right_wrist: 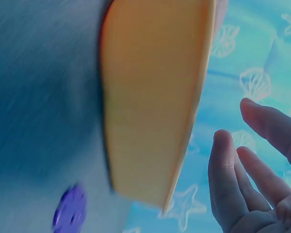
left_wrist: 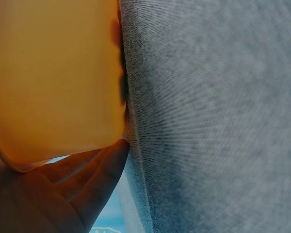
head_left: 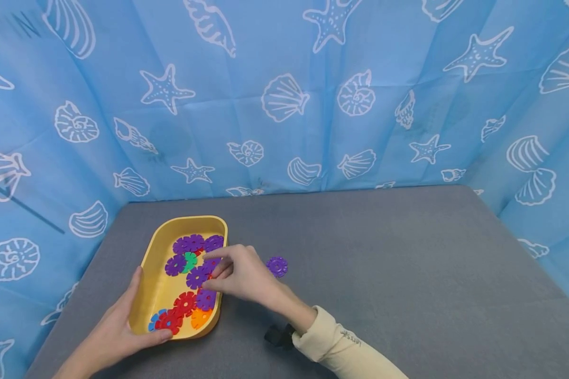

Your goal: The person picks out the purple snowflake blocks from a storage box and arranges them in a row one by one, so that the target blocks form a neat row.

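A yellow plastic bin [head_left: 157, 284] stands on the left of the table, with several flower-shaped plastic discs in it, among them a purple disc [head_left: 175, 265], a red disc [head_left: 185, 303] and an orange disc [head_left: 200, 318]. My left hand [head_left: 115, 329] grips the bin's near left corner, thumb at the near rim and fingers along the left wall. Over the bin's right rim hovers my right hand [head_left: 242, 273], thumb and index finger apart. In the right wrist view the right hand [right_wrist: 257, 179] holds nothing, its fingers bent and spread beside the bin [right_wrist: 153, 97].
One loose purple disc [head_left: 277, 267] lies on the grey table [head_left: 398, 273], right of the bin and just beyond the right wrist. A blue curtain [head_left: 284, 142] with shells and starfish hangs behind the table and at its sides. A black object [head_left: 278, 336] shows beside the right cuff.
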The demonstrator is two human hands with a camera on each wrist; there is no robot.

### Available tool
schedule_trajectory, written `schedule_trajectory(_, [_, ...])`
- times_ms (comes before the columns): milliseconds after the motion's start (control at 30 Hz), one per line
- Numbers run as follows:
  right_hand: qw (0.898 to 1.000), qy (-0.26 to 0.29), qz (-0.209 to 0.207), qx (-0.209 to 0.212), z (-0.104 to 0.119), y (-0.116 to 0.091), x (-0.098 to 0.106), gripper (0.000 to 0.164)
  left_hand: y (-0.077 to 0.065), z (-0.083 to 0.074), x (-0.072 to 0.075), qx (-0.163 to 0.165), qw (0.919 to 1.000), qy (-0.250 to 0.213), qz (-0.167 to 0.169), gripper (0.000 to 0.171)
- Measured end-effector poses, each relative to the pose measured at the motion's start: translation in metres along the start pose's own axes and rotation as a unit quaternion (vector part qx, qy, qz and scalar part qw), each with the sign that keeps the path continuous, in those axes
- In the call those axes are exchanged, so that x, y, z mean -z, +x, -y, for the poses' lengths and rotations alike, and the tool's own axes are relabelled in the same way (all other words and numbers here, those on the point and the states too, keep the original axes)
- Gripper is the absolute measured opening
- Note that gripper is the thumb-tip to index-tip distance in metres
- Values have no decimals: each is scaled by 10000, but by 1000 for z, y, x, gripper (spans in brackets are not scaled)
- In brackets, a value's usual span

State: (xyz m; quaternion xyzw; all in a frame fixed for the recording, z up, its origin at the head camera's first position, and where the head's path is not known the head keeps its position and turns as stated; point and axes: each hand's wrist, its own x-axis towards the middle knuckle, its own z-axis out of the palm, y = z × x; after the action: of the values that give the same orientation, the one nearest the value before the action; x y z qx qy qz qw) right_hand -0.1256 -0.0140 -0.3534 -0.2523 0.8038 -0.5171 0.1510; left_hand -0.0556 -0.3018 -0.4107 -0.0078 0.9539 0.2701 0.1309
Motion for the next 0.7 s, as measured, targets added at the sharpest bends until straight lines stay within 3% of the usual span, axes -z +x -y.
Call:
schedule_trajectory(300, [9994,-128,327,-41,17,15,-37,47,-1,2,-2,-215,9996,-85,-133,134])
schedule_trajectory(500, [9968,-439,497,-449,23,24,-60,54,-1,4,-3,-184,9998,-65,-90,133])
schedule_trajectory(700, [9927,-368,642,-955,22,31,-73,55,0,3,-2,-138,9999,-45,-50,133])
